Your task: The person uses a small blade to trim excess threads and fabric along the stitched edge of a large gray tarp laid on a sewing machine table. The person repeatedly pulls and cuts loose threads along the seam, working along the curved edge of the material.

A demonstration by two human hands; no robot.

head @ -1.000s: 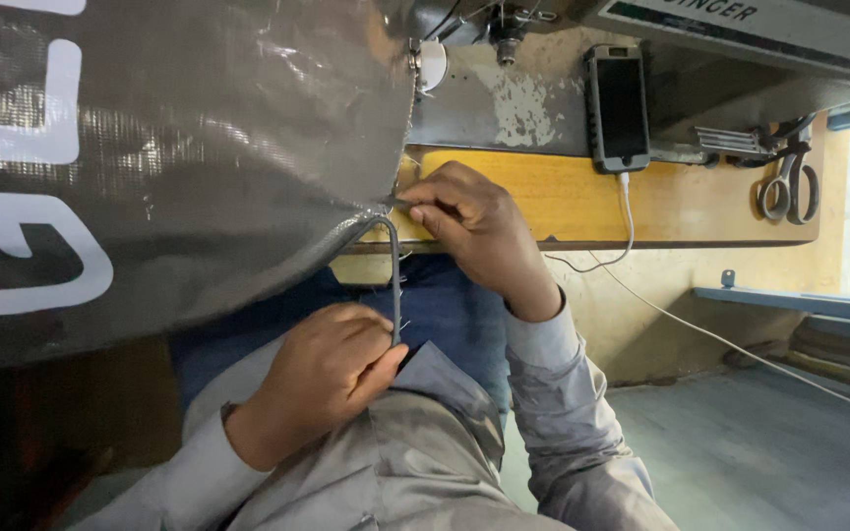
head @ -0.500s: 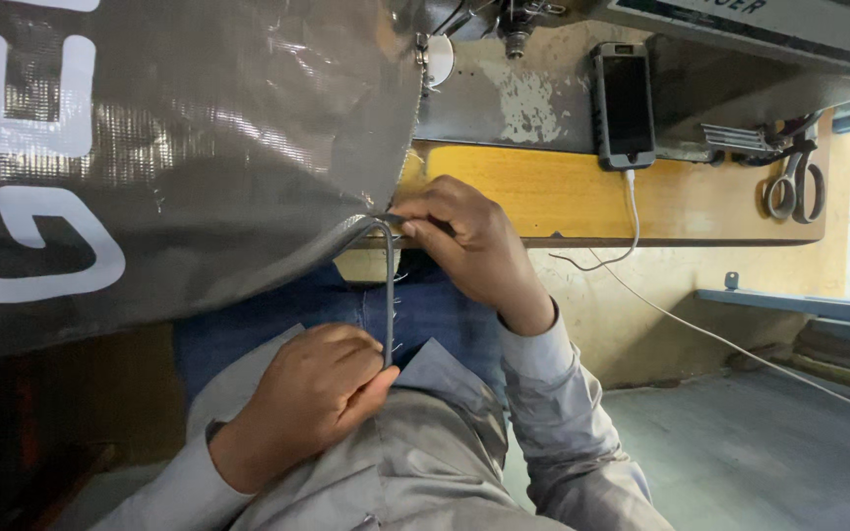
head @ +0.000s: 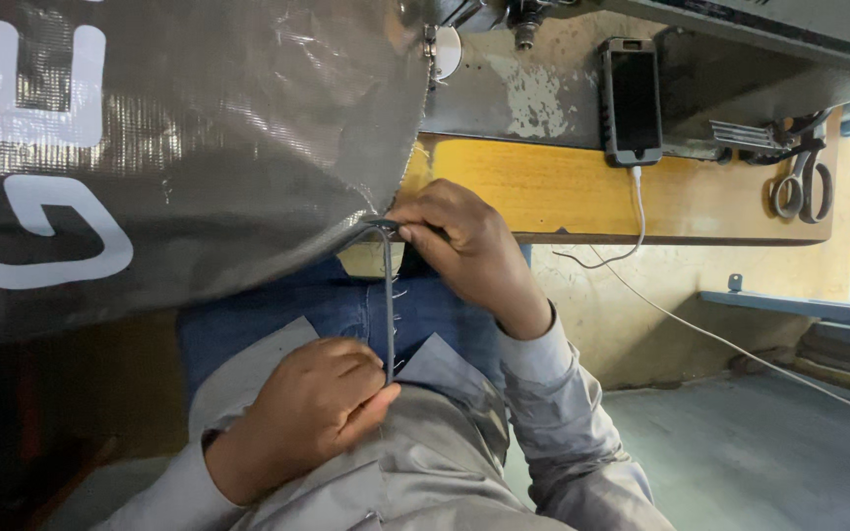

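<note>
Two hands work at the edge of a large dark grey woven sheet (head: 179, 147) with big white letter shapes on it, which fills the upper left of the view and hangs down over the person's lap; behind it runs a yellow wooden table edge (head: 582, 187), and above that a worn grey machine body (head: 533, 93); a dark phone (head: 634, 98) leans against that body with a white cable (head: 700, 329) trailing from it toward the floor; a pair of scissors (head: 807, 185) hangs at the far right. A thin dark strip (head: 389, 300) comes off the sheet's lower corner; its long axis is close to vertical, its top bending over at the corner and its lower end pointing down into the lap; it looks narrow, flat and taut, the same dull grey as the sheet. The right hand (head: 464, 251) has its fingers closed on the strip's top bend, just at the sheet's corner; the left hand (head: 322, 403) is pinched shut on the strip's lower end, thumb against forefinger, resting above blue trousers (head: 346, 305) and a grey shirt hem.
</note>
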